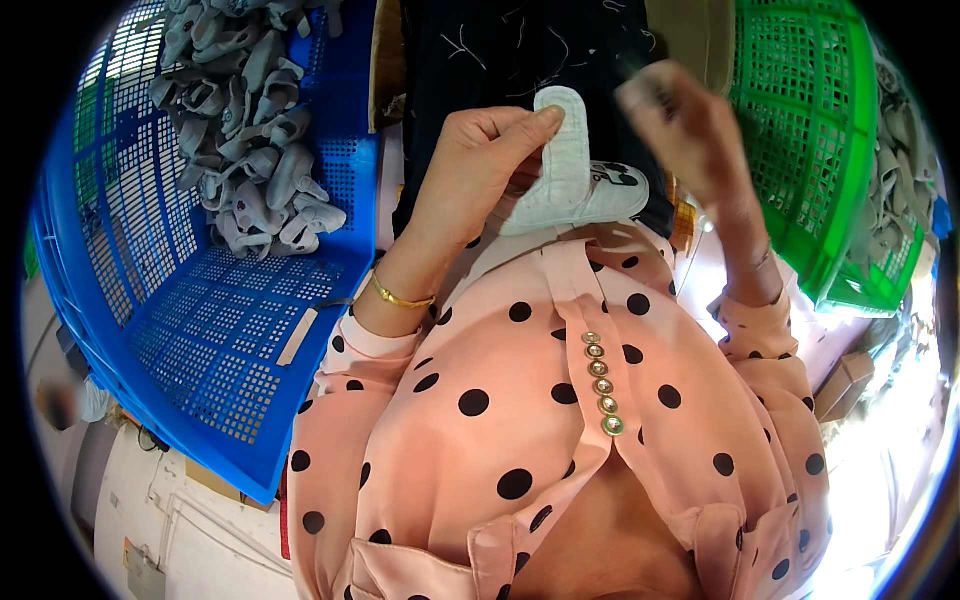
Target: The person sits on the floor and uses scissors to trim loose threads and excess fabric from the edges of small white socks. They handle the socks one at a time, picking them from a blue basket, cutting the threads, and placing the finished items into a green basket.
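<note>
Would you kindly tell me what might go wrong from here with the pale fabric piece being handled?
The left hand pinches the pale fabric piece by its upright strap, so it might twist or slip if pulled.
The right hand is blurred; whether it holds anything is unclear, but anything sharp there could perhaps nick the piece.
Loose threads lie on the dark cloth beyond the piece, and some might cling to it.
</note>
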`<state>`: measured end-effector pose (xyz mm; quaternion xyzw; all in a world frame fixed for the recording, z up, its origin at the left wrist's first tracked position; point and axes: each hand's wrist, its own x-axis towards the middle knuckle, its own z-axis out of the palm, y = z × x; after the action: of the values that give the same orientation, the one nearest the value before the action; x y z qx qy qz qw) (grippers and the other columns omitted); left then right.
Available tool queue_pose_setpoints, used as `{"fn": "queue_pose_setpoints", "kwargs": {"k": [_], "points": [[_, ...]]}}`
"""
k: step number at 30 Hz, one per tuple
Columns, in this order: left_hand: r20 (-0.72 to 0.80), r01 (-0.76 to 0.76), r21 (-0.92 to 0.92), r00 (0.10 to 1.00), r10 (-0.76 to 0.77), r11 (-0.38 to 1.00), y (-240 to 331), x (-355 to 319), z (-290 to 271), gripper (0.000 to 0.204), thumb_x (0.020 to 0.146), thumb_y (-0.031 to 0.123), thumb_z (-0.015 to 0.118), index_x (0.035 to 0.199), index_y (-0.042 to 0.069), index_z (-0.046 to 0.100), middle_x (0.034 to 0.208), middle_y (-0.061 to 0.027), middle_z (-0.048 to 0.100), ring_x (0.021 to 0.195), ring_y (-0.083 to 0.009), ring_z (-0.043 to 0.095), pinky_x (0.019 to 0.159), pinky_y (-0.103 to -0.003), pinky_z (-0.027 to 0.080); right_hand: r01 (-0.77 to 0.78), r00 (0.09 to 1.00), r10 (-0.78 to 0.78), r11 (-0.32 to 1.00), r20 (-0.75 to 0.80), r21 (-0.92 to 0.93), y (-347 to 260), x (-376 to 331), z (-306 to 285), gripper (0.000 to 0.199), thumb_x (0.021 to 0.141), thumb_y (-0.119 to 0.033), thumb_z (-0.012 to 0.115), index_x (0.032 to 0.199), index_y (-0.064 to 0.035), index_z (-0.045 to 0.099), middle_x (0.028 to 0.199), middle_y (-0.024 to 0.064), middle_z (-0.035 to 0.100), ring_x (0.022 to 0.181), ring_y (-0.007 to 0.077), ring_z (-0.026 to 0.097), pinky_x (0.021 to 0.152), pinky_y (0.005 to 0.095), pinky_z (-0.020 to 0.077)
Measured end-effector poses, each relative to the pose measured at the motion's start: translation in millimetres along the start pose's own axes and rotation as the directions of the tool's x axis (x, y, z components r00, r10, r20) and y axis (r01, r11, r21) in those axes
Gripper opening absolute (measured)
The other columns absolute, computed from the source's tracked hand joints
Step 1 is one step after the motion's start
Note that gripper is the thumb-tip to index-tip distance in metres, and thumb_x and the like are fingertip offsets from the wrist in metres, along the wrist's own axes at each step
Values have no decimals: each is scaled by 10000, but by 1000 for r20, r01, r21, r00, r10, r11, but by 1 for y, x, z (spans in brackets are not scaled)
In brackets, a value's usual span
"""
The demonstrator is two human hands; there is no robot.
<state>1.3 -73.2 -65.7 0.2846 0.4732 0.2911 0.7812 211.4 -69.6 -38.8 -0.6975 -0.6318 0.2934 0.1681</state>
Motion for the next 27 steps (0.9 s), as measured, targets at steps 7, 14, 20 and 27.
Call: {"fn": "queue_pose_setpoints", "kwargs": {"k": [7,14,20,27], "points": [[-47,1,31,999,1,1000,3,7,-4,281,900,305,695,770,56,702,630,23,598,515,-38,495,483,-192,393,91,990,-112,970,-81,-225,9,13,9,214,833,-229,624,809,-22,576,680,177,598,665,396,594,590,451,463],[-44,27,-80,999,-31,996,2,15,-7,255,912,299,684,878,50,720,679,9,634,546,-47,539,501,-190,422,16,843,-125,978,523,209,-11,7,12,357,899,-326,639,854,27,614,631,132,547,554,190,519,569,327,450],[22,-74,162,997,71,984,0,0,-11,271,920,304,680,887,35,701,636,43,569,539,-8,460,463,-180,330,-286,837,-28,828,546,482,-7,19,12,263,930,-209,566,802,15,617,597,-21,469,553,46,401,493,244,362],[80,-119,281,992,100,952,-15,2,-19,291,955,297,633,828,35,635,522,54,458,444,-7,359,406,-194,246,-23,916,-135,922,377,386,2,12,20,318,910,-316,637,847,-5,616,580,17,494,524,112,465,497,268,396]]}}
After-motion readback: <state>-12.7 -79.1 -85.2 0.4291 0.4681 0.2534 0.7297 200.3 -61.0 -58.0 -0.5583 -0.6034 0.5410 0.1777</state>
